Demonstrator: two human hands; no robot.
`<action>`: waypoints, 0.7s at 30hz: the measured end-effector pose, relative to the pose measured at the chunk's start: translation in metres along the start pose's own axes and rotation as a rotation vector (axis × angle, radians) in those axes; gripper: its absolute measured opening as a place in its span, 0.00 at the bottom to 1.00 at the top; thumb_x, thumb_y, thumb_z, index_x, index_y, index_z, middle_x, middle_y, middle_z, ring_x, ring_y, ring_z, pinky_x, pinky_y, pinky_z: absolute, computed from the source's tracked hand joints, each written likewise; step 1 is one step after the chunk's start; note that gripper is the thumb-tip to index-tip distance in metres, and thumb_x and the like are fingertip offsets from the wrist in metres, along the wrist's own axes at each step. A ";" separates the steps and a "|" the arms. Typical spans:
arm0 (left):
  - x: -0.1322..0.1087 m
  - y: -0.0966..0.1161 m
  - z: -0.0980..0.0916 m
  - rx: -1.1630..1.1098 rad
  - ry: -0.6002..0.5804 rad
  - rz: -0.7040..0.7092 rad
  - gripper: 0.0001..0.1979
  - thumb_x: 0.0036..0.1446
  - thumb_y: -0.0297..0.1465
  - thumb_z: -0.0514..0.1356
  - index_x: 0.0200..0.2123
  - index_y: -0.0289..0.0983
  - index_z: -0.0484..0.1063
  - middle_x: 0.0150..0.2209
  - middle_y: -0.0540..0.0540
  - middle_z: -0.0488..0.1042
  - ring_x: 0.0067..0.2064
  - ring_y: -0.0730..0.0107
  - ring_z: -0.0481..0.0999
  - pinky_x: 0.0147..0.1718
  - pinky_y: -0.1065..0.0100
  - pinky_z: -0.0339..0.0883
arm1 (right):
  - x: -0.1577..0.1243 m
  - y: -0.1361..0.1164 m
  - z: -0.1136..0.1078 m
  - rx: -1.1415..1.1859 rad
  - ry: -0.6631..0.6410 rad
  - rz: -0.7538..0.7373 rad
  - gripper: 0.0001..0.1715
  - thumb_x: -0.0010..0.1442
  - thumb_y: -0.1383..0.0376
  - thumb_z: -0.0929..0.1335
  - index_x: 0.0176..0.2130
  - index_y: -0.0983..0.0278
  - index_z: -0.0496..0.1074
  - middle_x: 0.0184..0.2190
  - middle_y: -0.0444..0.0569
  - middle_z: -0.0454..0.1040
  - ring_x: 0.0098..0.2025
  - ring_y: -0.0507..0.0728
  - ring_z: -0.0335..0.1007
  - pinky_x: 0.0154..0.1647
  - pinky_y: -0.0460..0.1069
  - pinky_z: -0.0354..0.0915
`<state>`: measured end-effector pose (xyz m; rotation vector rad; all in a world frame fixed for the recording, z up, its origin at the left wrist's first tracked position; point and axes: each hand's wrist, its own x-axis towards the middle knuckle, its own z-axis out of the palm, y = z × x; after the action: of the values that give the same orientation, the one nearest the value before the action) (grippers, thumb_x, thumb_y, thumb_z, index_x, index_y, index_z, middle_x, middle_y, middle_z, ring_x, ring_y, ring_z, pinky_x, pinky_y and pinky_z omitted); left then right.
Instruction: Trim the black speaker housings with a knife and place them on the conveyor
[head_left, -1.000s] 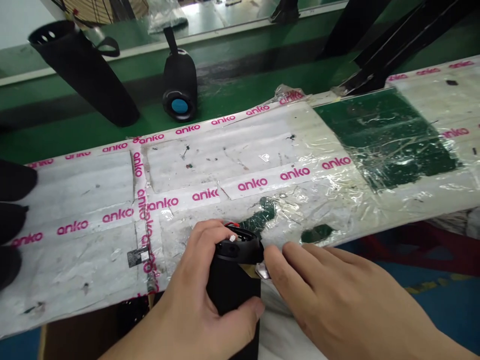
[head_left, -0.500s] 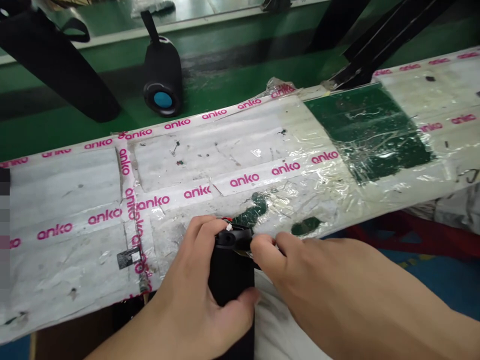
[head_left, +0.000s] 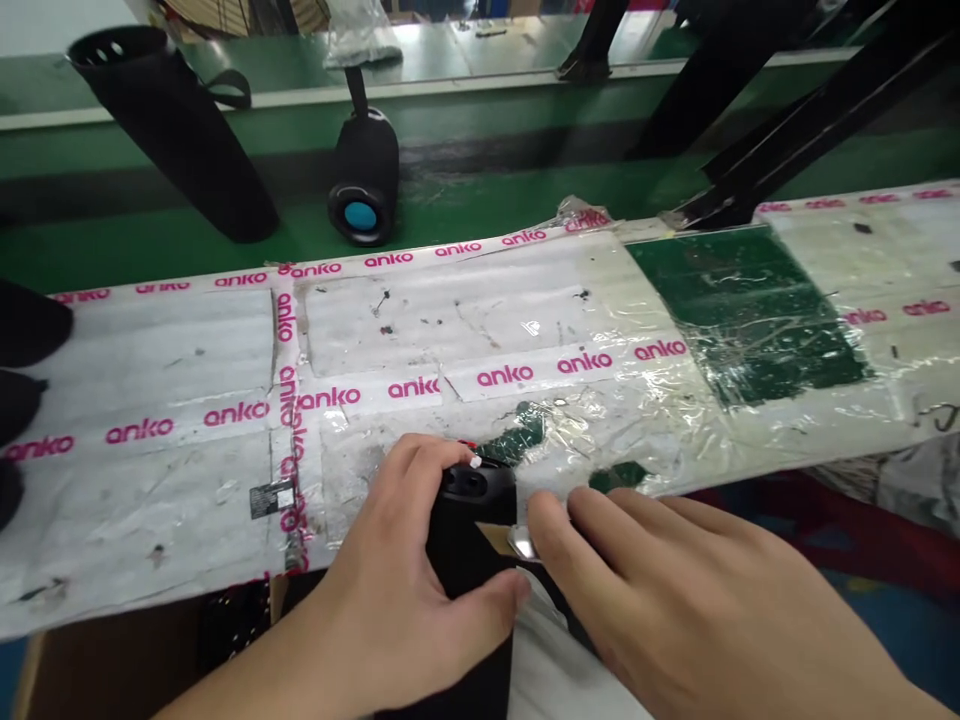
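My left hand (head_left: 420,580) is wrapped round a black fabric-covered body (head_left: 465,555), perhaps a speaker housing, held in front of the bench edge. Its top end carries a black plastic part (head_left: 476,483) with two round holes. A small white connector (head_left: 475,461) and a bit of red wire show by my left fingertips. My right hand (head_left: 645,580) is closed just right of the body, with a tool's rounded silver tip (head_left: 523,541) showing at its fingers. The tool's handle is hidden. A tan strip (head_left: 495,538) lies between the tip and the black fabric.
The bench top (head_left: 420,340) is covered in white sheet and anko tape. Behind it, on the green surface, stand a black speaker (head_left: 365,180) with a blue centre and a tilted black fabric tube (head_left: 180,140). Black pieces (head_left: 26,325) lie at the left edge.
My right hand has moved down and slightly right, away from the top end, uncovering the silver tip and tan strip. My left hand keeps its hold. The view has shifted, showing more behind the bench.
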<state>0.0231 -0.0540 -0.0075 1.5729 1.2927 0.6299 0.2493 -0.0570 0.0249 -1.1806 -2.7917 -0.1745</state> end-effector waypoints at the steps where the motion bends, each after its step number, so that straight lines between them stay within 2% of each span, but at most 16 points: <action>1: 0.000 0.000 0.001 -0.004 0.004 -0.001 0.31 0.55 0.29 0.71 0.57 0.52 0.62 0.57 0.50 0.68 0.58 0.54 0.76 0.58 0.47 0.72 | 0.003 -0.002 0.003 -0.004 0.017 0.007 0.24 0.56 0.75 0.64 0.52 0.62 0.66 0.30 0.40 0.73 0.26 0.56 0.69 0.31 0.54 0.57; 8: 0.000 0.002 0.005 -0.014 0.018 0.002 0.30 0.54 0.28 0.69 0.56 0.52 0.62 0.56 0.50 0.69 0.59 0.54 0.76 0.59 0.44 0.72 | 0.004 -0.003 0.011 -0.022 0.028 0.057 0.27 0.52 0.75 0.64 0.51 0.61 0.64 0.29 0.40 0.72 0.25 0.56 0.70 0.30 0.54 0.57; 14: -0.001 0.003 0.009 0.003 0.028 -0.005 0.31 0.51 0.28 0.68 0.57 0.48 0.63 0.58 0.45 0.67 0.61 0.49 0.75 0.60 0.37 0.72 | 0.008 -0.007 0.012 0.002 0.008 0.117 0.28 0.45 0.74 0.66 0.47 0.58 0.63 0.26 0.39 0.69 0.21 0.56 0.70 0.24 0.53 0.56; 18: 0.000 0.006 0.011 0.005 -0.003 -0.045 0.29 0.50 0.28 0.67 0.56 0.44 0.65 0.59 0.41 0.67 0.62 0.47 0.75 0.61 0.35 0.73 | 0.011 -0.004 0.008 0.094 -0.078 0.133 0.24 0.42 0.74 0.68 0.39 0.56 0.61 0.22 0.38 0.68 0.16 0.56 0.67 0.18 0.53 0.49; 21: 0.003 0.007 0.011 0.026 0.001 -0.045 0.29 0.51 0.29 0.67 0.57 0.43 0.66 0.59 0.40 0.67 0.61 0.46 0.76 0.58 0.36 0.75 | 0.019 0.003 0.002 0.110 -0.149 0.119 0.23 0.41 0.75 0.69 0.37 0.57 0.63 0.21 0.38 0.69 0.14 0.56 0.65 0.19 0.52 0.43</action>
<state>0.0368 -0.0552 -0.0058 1.5610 1.3378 0.5876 0.2381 -0.0415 0.0257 -1.3804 -2.8016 0.0797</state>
